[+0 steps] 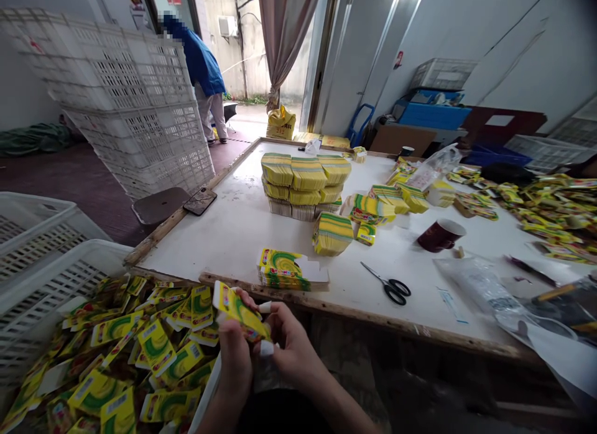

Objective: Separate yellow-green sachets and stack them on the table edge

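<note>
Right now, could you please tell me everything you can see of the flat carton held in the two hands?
The flat carton is thin printed cardboard, yellow and green with red marks. It tilts, its higher end to the left, gripped by the left hand from below and the right hand at its lower right end. It sits in front of the table edge, beside a white crate of similar cartons.

The bench [224,235] lies bare on its left half, open between the phone [200,201] and the tall bundles [303,179]. Just ahead of the carton [240,309] in the left hand [236,359] and right hand [293,353], a flat stack [291,269] sits on the near edge. Scissors [389,288], a mug [441,235] and a plastic bag [489,291] crowd the right, and a full crate [60,285] hems the left.
</note>
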Available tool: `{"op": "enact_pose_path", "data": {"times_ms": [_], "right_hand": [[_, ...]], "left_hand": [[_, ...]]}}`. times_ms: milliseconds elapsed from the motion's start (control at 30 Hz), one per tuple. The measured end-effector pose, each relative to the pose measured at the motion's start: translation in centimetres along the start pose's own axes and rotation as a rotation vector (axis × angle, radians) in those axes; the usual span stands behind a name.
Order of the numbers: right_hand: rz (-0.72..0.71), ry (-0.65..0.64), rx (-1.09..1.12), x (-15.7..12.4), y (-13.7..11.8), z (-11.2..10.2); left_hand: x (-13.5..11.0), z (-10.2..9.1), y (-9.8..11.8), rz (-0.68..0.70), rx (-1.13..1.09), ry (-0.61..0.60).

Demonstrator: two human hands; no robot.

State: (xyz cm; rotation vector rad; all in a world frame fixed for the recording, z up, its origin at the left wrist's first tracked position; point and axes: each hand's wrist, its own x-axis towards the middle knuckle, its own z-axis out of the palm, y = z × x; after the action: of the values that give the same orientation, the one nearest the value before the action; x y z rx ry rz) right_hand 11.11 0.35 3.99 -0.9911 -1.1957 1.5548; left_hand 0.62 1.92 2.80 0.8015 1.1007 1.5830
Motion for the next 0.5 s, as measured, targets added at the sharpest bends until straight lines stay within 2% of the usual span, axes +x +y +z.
{"op": "enact_pose_path", "data": {"times_ms": [100,200,233,300,367,433,500], "right_hand": [[-0.033,0.076,0.032,0.5,0.1,-1.5],[-0.082,0.087,-0.015,0.6,0.1,-2.9],[-0.113,0.1,-0.064,0.6,0.0,-3.4],[-0.226,0.144,-0.249,0.4,-0.2,-4.4],[-0.389,0.161,-0.552,0.0,-0.6,-5.3],[-0.534,0.104,-0.874,-0.4,-1.3,-5.7],[-0.639,0.004,-1.072,-1.0,-1.9,-5.5]], "left_hand": [[-0.5,-0.3,-0.8,-0.04,-0.144,0.01],[-0.2,-1.4,-1.1,-0.092,-0.08,0.066],[0.2,-2.0,-0.8,-0.105,-0.038,0.045],[1.2,-3.4,0.3,-0.086,0.041,-0.086],[2.4,-4.8,2.0,0.009,0.113,-0.251],[3.0,-5.5,3.5,0.107,0.28,-0.403],[2.9,-5.3,4.1,0.131,0.549,-0.56]]}}
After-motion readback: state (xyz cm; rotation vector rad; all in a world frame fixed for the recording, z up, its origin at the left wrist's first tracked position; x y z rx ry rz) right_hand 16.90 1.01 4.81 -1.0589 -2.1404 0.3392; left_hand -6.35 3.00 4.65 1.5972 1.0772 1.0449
